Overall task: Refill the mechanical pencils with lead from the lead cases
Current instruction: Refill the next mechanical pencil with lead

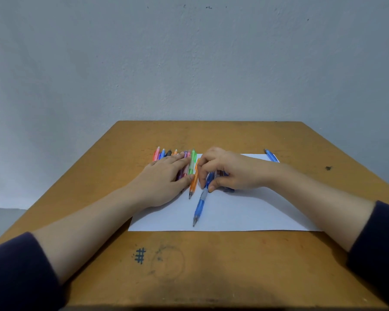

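Note:
A row of several coloured mechanical pencils (166,153) lies at the left of a white paper sheet (234,212). My left hand (164,178) lies flat on that row, fingers straight, touching a green pencil (192,163). An orange pencil (194,182) lies beside it. My right hand (231,170) is curled over a blue pencil (200,205), pinching its upper end; the tip points toward me. A lead case (225,175) lies partly hidden under the right palm.
Another blue pencil (271,155) lies at the sheet's far right corner. The wooden table (211,265) has ink marks near its front edge and a grey wall right behind it.

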